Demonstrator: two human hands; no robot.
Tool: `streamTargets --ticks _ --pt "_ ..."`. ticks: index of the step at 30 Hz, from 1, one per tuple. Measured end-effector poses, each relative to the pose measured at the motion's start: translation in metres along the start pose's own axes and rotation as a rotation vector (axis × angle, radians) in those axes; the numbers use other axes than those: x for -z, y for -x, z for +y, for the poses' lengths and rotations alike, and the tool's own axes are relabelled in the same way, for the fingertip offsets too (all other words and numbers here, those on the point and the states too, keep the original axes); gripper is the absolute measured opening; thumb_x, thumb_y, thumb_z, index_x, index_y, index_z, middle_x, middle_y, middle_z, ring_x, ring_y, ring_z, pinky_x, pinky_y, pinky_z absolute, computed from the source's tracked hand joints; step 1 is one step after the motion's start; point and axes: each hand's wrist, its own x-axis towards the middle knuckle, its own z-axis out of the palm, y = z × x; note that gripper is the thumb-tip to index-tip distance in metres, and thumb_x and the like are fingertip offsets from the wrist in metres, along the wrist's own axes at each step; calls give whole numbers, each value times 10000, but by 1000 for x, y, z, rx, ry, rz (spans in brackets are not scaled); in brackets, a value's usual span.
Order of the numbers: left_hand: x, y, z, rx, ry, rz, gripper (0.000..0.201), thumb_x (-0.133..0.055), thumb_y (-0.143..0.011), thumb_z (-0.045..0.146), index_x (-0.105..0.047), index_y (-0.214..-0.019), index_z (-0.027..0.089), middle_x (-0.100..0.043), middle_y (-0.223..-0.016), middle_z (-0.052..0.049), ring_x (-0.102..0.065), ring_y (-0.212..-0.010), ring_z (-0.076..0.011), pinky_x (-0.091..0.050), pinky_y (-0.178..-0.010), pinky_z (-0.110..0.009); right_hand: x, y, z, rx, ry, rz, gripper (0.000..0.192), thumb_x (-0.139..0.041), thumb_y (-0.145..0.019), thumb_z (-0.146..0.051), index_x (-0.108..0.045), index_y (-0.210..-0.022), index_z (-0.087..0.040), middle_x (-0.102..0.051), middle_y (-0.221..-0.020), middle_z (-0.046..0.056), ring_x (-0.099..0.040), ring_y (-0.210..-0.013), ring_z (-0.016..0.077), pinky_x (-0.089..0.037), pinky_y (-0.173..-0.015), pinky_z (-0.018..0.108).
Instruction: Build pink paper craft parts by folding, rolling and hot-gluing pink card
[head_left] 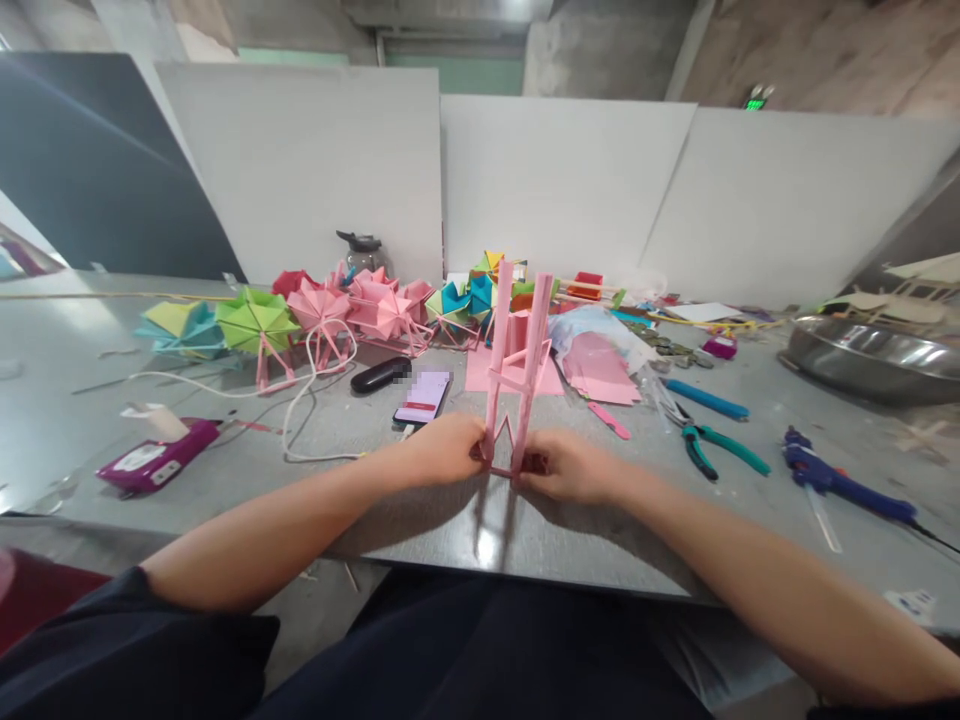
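A tall pink paper frame (pixel 532 350) stands upright near the table's front edge, with two long posts, crosspieces and a V-shaped brace low down. My left hand (pixel 450 448) is closed around the foot of its left side. On the other side my right hand (pixel 562 467) grips the base by the right post, its fingertips partly hidden behind the frame. Behind the frame lie pink paper sheets (pixel 604 370). A phone (pixel 424 397) with a lit screen and a cable plugged in rests just beyond my left hand.
Folded paper wheel models (pixel 256 322) line the back left. A purple device (pixel 154 460) sits at left, a black case (pixel 381 375) near the phone. Right are pliers (pixel 720 445), a pink cutter (pixel 608 420), a blue glue gun (pixel 847 480) and a metal bowl (pixel 870 360).
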Motion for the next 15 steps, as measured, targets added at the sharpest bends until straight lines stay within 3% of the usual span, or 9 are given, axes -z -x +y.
streamTargets --ticks 3,8,11,15 --pt "-2 -2 -2 -52 69 63 216 -642 -826 102 -828 -868 204 -804 -867 -55 -731 -836 -223 -571 -813 -321 14 -1 -2 42 2 -75 135 -765 -947 -370 -812 -959 -243 -695 -725 -7 -585 -632 162 -437 -602 299" --pt "-10 -12 -10 -43 -49 159 185 -681 -906 122 -829 -963 218 -788 -1006 -74 -745 -977 -246 -613 -887 -343 36 -5 6 77 46 131 182 -721 -958 -398 -793 -903 -240 -727 -754 21 -599 -672 186 -477 -655 336" --pt "-15 -16 -15 13 -136 159 122 -695 -960 182 -814 -974 204 -759 -1073 -91 -753 -979 -251 -625 -898 -358 38 -9 15 35 85 200 190 -699 -947 -392 -794 -909 -232 -760 -779 30 -594 -670 190 -468 -656 346" --pt "-17 -18 -15 48 -188 151 176 -642 -1018 200 -809 -1072 180 -738 -1178 -128 -754 -1064 -285 -612 -954 -392 31 -12 23 -5 95 200 188 -686 -953 -390 -773 -867 -247 -781 -805 25 -641 -711 206 -477 -699 358"
